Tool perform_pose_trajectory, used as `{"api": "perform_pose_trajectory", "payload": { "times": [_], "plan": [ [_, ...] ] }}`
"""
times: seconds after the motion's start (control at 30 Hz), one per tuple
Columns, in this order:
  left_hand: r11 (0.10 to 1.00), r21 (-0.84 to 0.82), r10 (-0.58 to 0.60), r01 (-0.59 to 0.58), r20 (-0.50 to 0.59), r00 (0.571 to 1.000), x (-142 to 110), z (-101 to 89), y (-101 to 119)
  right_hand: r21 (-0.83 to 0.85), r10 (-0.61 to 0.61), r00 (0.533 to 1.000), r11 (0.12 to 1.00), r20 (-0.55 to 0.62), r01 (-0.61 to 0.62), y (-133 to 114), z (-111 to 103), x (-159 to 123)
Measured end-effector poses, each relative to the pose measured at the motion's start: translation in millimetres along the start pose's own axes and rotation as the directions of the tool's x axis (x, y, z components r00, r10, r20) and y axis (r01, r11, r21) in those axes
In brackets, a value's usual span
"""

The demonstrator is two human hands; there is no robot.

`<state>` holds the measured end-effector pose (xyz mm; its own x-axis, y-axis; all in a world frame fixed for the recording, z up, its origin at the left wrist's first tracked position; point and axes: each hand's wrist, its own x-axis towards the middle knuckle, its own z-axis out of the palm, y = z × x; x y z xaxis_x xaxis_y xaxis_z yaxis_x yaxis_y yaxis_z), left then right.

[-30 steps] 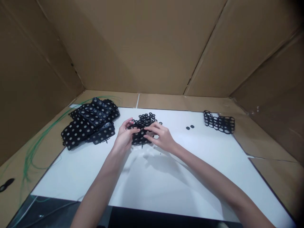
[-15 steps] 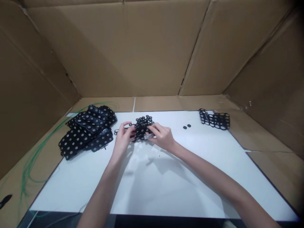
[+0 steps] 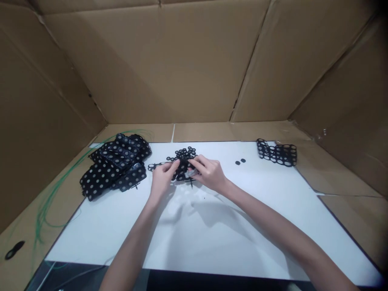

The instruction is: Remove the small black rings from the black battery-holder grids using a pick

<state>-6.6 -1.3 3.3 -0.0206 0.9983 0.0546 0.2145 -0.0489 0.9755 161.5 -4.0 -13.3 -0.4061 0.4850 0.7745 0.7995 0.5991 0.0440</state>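
The left hand (image 3: 162, 176) and right hand (image 3: 209, 173) sit close together, fingers curled, both pinching a black plastic ring lattice (image 3: 182, 169) just above them, near the middle of the white tabletop (image 3: 91, 238). A small silvery piece (image 3: 190, 173) shows beside the right hand's fingertips. To the upper left lies a heap of black lattice sheets with grey round centres (image 3: 115, 165), with thin green wires (image 3: 57, 194) beyond it on brown cardboard (image 3: 151, 68). To the right — two small black discs (image 3: 240, 161), then a black ring strip (image 3: 277, 153) near the tabletop's far edge.
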Motion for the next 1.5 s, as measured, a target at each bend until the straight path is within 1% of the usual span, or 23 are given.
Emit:
{"api": "perform_pose_trajectory", "payload": {
  "times": [0.07,0.1,0.2,0.3,0.33,0.47,0.67,0.87,1.0,1.1,1.17,1.23,1.3,1.37,1.4,1.43,1.5],
  "plan": [
    [0.978,-0.194,-0.055,0.074,0.102,0.993,1,1.6,-4,-0.010,-0.031,0.999,0.999,-0.013,0.031,-1,-1,1],
    [0.959,-0.264,-0.072,0.104,0.126,0.989,1,3.1,-7,-0.013,-0.049,0.999,0.999,-0.017,0.049,-2,-2,2],
    [0.905,-0.382,-0.148,0.187,0.129,0.981,0,8.7,-12,-0.007,-0.097,0.995,0.995,-0.017,0.097,-6,-1,2],
    [0.848,-0.453,-0.241,0.276,0.135,0.961,0,12.0,-13,0.007,-0.103,0.995,0.995,0.000,0.103,-9,-1,1],
    [0.838,-0.462,-0.253,0.289,0.139,0.957,0,12.2,-13,0.008,-0.099,0.995,0.995,0.006,0.099,-9,0,0],
    [0.852,-0.444,-0.239,0.278,0.143,0.960,2,12.2,-14,0.012,-0.100,0.995,0.995,0.004,0.100,-8,2,-3],
    [0.888,-0.392,-0.245,0.240,0.040,0.969,2,15.6,-18,0.036,-0.138,0.990,0.990,-0.023,0.139,-6,6,-6],
    [0.878,-0.398,-0.276,0.265,0.031,0.961,0,18.4,-15,0.126,-0.106,0.994,0.987,0.037,0.100,-8,6,-7],
    [0.862,-0.421,-0.294,0.283,0.040,0.955,2,15.8,-12,0.153,-0.126,0.992,0.980,-0.019,0.127,-11,6,-8],
    [0.845,-0.440,-0.322,0.303,0.033,0.946,5,12.9,-11,0.156,-0.101,0.992,0.981,-0.070,0.111,-11,3,-7],
    [0.831,-0.460,-0.343,0.313,0.019,0.939,6,12.7,-10,0.167,-0.069,0.993,0.982,-0.099,0.085,-11,3,-7],
    [0.819,-0.483,-0.356,0.312,0.001,0.935,5,14.5,-9,0.188,-0.011,0.992,0.981,-0.123,0.035,-12,5,-9],
    [0.806,-0.509,-0.359,0.304,-0.012,0.933,2,17.2,-8,0.245,0.074,0.990,0.969,-0.121,-0.042,-14,10,-12],
    [0.786,-0.543,-0.364,0.296,-0.019,0.931,1,18.4,-7,0.324,0.167,0.981,0.937,-0.097,-0.128,-16,14,-14],
    [0.775,-0.562,-0.373,0.291,-0.035,0.927,0,17.9,-7,0.371,0.230,0.969,0.911,-0.094,-0.180,-17,15,-15],
    [0.764,-0.579,-0.385,0.284,-0.056,0.921,1,16.6,-7,0.421,0.312,0.945,0.873,-0.096,-0.245,-16,16,-15],
    [0.757,-0.597,-0.408,0.266,-0.113,0.906,3,11.7,-7,0.494,0.487,0.869,0.779,-0.087,-0.386,-11,15,-13]
  ]
}}
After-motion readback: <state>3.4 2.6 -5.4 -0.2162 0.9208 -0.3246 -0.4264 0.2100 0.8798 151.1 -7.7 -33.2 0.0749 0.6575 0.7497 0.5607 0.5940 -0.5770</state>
